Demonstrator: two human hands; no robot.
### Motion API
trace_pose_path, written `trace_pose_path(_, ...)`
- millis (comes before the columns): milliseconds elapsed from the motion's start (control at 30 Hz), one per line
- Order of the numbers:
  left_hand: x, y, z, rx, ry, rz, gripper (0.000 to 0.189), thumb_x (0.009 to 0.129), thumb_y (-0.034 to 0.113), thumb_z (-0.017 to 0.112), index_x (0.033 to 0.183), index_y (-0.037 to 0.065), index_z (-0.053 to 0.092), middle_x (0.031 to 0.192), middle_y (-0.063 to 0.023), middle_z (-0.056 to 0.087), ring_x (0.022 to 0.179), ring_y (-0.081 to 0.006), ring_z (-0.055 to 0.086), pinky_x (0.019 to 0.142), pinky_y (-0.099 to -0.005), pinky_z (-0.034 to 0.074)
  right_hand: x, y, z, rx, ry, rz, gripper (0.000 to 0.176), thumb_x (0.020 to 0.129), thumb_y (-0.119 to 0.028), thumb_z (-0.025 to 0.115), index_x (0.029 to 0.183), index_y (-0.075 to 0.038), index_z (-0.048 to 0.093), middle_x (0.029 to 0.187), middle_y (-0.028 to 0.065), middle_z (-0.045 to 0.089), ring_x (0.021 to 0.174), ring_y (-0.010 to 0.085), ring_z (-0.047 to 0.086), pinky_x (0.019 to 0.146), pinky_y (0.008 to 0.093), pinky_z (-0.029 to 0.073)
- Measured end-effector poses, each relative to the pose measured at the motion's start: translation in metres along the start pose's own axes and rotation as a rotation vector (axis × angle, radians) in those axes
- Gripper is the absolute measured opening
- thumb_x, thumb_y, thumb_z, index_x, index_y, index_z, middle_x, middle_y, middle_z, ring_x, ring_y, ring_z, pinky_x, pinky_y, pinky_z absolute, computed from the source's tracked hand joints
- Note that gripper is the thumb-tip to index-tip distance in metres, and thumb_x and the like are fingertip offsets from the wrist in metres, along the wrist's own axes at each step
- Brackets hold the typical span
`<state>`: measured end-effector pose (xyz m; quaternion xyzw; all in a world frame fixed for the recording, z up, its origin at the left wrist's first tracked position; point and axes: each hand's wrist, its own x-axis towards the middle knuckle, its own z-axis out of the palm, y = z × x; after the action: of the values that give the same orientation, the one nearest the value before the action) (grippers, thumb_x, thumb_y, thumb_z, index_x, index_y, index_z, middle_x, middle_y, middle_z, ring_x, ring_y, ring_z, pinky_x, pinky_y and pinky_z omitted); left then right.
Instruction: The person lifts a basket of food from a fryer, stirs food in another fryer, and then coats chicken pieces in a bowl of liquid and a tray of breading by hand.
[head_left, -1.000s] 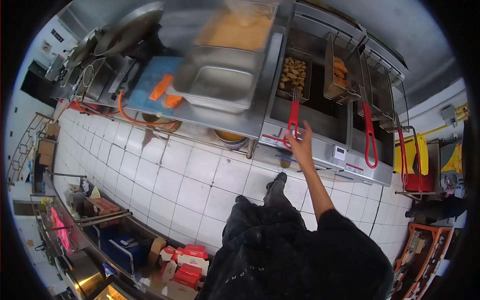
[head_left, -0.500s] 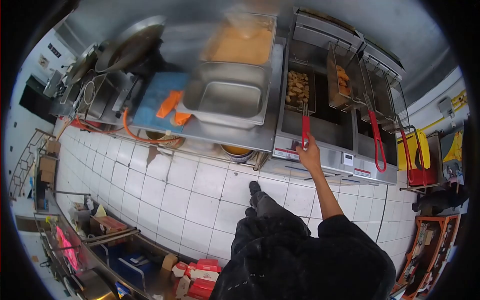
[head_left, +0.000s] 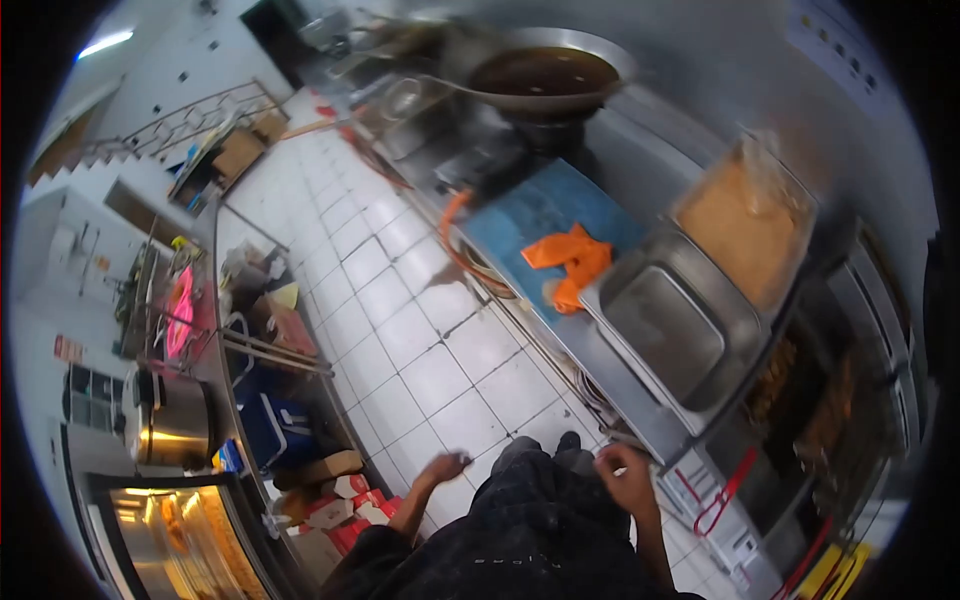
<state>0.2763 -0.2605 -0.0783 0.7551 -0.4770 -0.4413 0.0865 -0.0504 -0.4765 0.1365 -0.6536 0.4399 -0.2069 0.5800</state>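
Observation:
My left hand [head_left: 445,467] is over the floor, its fingers loosely curled and small in view, with nothing visible in them. My right hand [head_left: 625,477] is near the counter's front edge, thumb and fingers bent with a gap between them, holding nothing. The red basket handle [head_left: 727,490] sticks out over the fryer front, apart from my right hand. Fried pieces [head_left: 775,375] in the fryer basket are dim and blurred. On the counter stand an empty steel pan [head_left: 665,325] and a tray of tan breading or crumbs [head_left: 745,225].
An orange cloth [head_left: 572,262] lies on a blue board [head_left: 530,215]. A large wok [head_left: 545,85] of dark liquid stands beyond. Tiled floor [head_left: 415,360] runs between the counters. Red and white boxes [head_left: 345,515], a pot [head_left: 172,415] and a lit food display [head_left: 190,540] are at left.
My right hand has let go of the red basket handle and drawn back from it. My view has swung left, and my left hand has come into view.

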Motion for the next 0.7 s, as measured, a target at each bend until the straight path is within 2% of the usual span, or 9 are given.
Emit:
trace_pose_path(67, 0.024, 0.078, -0.082, -0.126, 0.391, -0.076, 0.032, 0.089, 0.027, 0.054, 0.113, 0.005, 0.06, 0.093, -0.0092, 0.067, 0.079, -0.0176, 0.063, 0.072, -0.0301, 0.05, 0.031, -0.019, 0.015, -0.014, -0.254, 0.015, 0.017, 0.082, -0.017, 0.067, 0.088, -0.002, 0.061, 0.074, 0.0051, 0.062, 0.064, 0.012, 0.057, 0.062, 0.0247, 0.046)
trace_pose_path(133, 0.061, 0.099, -0.142, -0.457, 0.426, -0.037, 0.038, 0.087, 0.03, 0.058, 0.115, 0.004, 0.057, 0.098, -0.016, 0.065, 0.089, -0.0283, 0.063, 0.077, -0.0378, 0.049, 0.061, -0.043, 0.025, -0.1, -0.403, 0.059, 0.02, 0.081, -0.019, 0.068, 0.091, -0.003, 0.062, 0.074, 0.0043, 0.062, 0.065, 0.0112, 0.057, 0.063, 0.0245, 0.046)
trace_pose_path(200, 0.092, 0.122, -0.208, -0.453, 0.573, 0.108, 0.036, 0.085, 0.025, 0.06, 0.114, 0.003, 0.057, 0.102, -0.0148, 0.064, 0.091, -0.0273, 0.063, 0.078, -0.0381, 0.049, 0.092, -0.044, 0.037, -0.067, -0.471, 0.074, 0.023, 0.081, -0.023, 0.068, 0.094, -0.005, 0.062, 0.075, 0.0042, 0.062, 0.066, 0.011, 0.057, 0.063, 0.0243, 0.046)
trace_pose_path(400, 0.213, 0.119, -0.455, 0.036, 1.246, 0.254, 0.039, 0.082, 0.02, 0.061, 0.116, 0.005, 0.051, 0.106, -0.0172, 0.056, 0.092, -0.0335, 0.055, 0.08, -0.0407, 0.045, 0.188, -0.062, 0.081, 0.079, -0.338, 0.141, 0.024, 0.082, -0.022, 0.067, 0.097, -0.004, 0.061, 0.079, 0.0025, 0.062, 0.072, 0.0093, 0.056, 0.067, 0.023, 0.044)
trace_pose_path(500, 0.284, 0.095, -0.573, 0.163, 1.259, 0.046, 0.055, 0.078, 0.027, 0.066, 0.12, -0.002, 0.045, 0.112, -0.0252, 0.052, 0.104, -0.0398, 0.05, 0.089, -0.0428, 0.041, 0.239, -0.087, 0.112, 0.11, -0.162, 0.156, 0.024, 0.083, -0.02, 0.067, 0.099, -0.004, 0.061, 0.082, 0.0019, 0.062, 0.075, 0.009, 0.056, 0.071, 0.0231, 0.044)
trace_pose_path(567, 0.344, 0.053, -0.625, 0.157, 1.289, 0.103, 0.065, 0.077, 0.034, 0.068, 0.123, -0.005, 0.044, 0.116, -0.0299, 0.051, 0.11, -0.0404, 0.049, 0.094, -0.0426, 0.039, 0.26, -0.103, 0.129, 0.212, -0.137, 0.17, 0.024, 0.083, -0.021, 0.067, 0.099, -0.004, 0.061, 0.083, 0.0027, 0.062, 0.077, 0.0098, 0.057, 0.072, 0.0239, 0.045)
trace_pose_path(600, 0.378, 0.023, -0.648, 0.1, 1.209, 0.028, 0.064, 0.077, 0.035, 0.067, 0.127, 0.002, 0.045, 0.12, -0.0274, 0.05, 0.113, -0.0404, 0.048, 0.096, -0.043, 0.038, 0.27, -0.109, 0.138, 0.275, -0.096, 0.167, 0.024, 0.083, -0.022, 0.067, 0.099, -0.004, 0.061, 0.084, 0.0031, 0.063, 0.078, 0.0101, 0.058, 0.072, 0.0243, 0.045)
trace_pose_path(633, 0.387, 0.013, -0.67, 0.187, 0.999, 0.264, 0.058, 0.077, 0.032, 0.068, 0.128, 0.012, 0.047, 0.114, -0.0234, 0.056, 0.111, -0.0395, 0.049, 0.094, -0.0426, 0.04, 0.278, -0.109, 0.147, 0.254, -0.049, 0.099, 0.024, 0.083, -0.023, 0.067, 0.098, -0.004, 0.061, 0.087, 0.0047, 0.063, 0.081, 0.0124, 0.059, 0.074, 0.026, 0.046)
trace_pose_path(700, 0.454, -0.073, -0.701, 0.72, 0.917, 0.745, 0.042, 0.08, 0.017, 0.061, 0.122, 0.013, 0.052, 0.097, -0.0147, 0.064, 0.062, -0.0283, 0.057, 0.057, -0.0385, 0.048, 0.291, -0.141, 0.145, 0.169, -0.023, 0.029, 0.024, 0.085, -0.023, 0.064, 0.098, -0.004, 0.059, 0.087, 0.0067, 0.062, 0.081, 0.0151, 0.059, 0.074, 0.0273, 0.045)
